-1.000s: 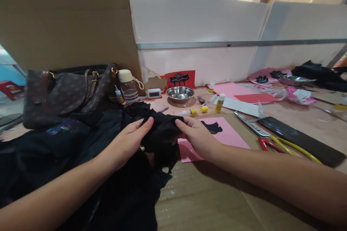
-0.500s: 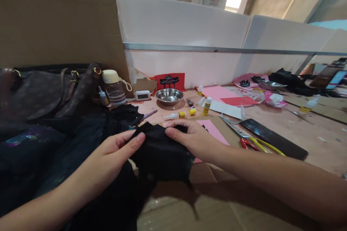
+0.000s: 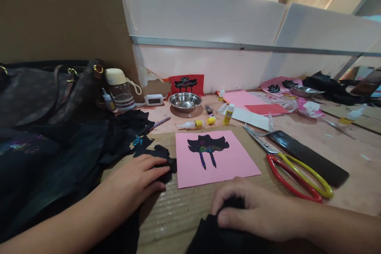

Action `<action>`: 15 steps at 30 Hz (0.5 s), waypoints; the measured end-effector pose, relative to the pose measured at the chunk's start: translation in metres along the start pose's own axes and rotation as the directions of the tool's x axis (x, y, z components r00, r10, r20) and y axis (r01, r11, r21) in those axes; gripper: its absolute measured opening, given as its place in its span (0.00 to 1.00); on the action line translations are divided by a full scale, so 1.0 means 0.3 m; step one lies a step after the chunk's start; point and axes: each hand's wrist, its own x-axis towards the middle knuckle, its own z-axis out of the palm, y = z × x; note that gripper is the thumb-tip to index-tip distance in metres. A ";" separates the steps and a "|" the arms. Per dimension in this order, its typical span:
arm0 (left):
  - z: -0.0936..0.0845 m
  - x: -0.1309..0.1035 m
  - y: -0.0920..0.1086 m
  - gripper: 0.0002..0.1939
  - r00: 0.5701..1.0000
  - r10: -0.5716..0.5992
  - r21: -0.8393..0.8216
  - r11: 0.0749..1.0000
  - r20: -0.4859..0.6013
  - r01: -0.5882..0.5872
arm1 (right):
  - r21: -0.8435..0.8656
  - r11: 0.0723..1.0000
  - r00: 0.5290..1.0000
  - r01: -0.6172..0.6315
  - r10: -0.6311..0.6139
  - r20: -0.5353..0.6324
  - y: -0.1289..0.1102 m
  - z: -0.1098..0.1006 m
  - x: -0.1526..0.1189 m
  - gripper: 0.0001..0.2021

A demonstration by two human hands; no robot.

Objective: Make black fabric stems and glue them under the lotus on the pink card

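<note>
At the near edge of the cardboard [image 3: 166,222], the person's right hand [image 3: 247,210] has thumb and fingers closed upon black cloth [image 3: 210,234]; at its left, the left hand [image 3: 138,178] lies on black scraps [image 3: 160,151], and whether it pinches them cannot be told; beyond, a pink sheet [image 3: 238,162] bears a black cut-out [image 3: 205,144]; farther stands a metal bowl [image 3: 186,105].

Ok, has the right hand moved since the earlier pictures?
Yes. Judged against the steel bowl, the right hand has moved nearer the person and to the right; it now holds black cloth there.
</note>
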 end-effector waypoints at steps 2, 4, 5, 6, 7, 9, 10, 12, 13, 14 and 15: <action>-0.001 0.004 -0.015 0.15 0.994 0.100 -0.045 0.994 -0.044 -0.102 | 0.007 1.000 1.000 0.003 -0.003 0.011 0.017 0.002 0.011 0.17; -0.015 0.008 0.000 0.18 0.982 0.149 -0.098 0.982 -0.120 -0.161 | 0.014 1.000 1.000 0.020 -0.021 0.012 0.021 0.001 0.011 0.16; -0.027 0.010 0.015 0.17 0.976 0.151 -0.140 0.975 -0.158 -0.173 | 0.015 1.000 1.000 0.027 -0.027 0.015 0.021 0.000 0.009 0.16; -0.044 0.015 0.032 0.16 0.973 0.128 -0.196 0.967 -0.192 -0.166 | 0.018 0.999 0.999 0.031 -0.032 0.019 0.021 -0.001 0.006 0.16; -0.065 0.020 0.050 0.13 0.972 0.085 -0.264 0.954 -0.220 -0.144 | 0.017 0.999 0.999 0.036 -0.036 0.022 0.020 -0.002 0.005 0.16; -0.115 0.036 0.075 0.09 0.967 -0.080 -0.432 0.901 -0.241 -0.033 | 0.009 0.999 0.999 0.035 -0.035 0.017 0.017 -0.003 0.004 0.16; -0.143 0.044 0.079 0.07 0.954 -0.173 -0.502 0.864 -0.243 0.029 | 0.001 1.000 0.999 0.031 -0.031 0.009 0.016 -0.003 0.005 0.16; -0.197 0.055 0.060 0.04 0.899 -0.339 -0.548 0.824 -0.277 0.142 | -0.018 1.000 1.000 0.020 -0.020 -0.002 0.011 -0.002 0.008 0.17; -0.222 0.057 0.036 0.04 0.867 -0.383 -0.509 0.841 -0.317 0.186 | -0.027 1.000 1.000 0.013 -0.013 -0.004 0.009 -0.002 0.009 0.18; -0.244 0.054 0.003 0.06 0.844 -0.406 -0.427 0.871 -0.349 0.243 | -0.032 0.999 1.000 0.007 -0.007 -0.005 0.006 -0.003 0.011 0.19; -0.261 0.047 -0.037 0.08 0.839 -0.381 -0.286 0.915 -0.389 0.283 | -0.036 0.999 1.000 0.003 -0.003 -0.004 0.003 -0.004 0.012 0.19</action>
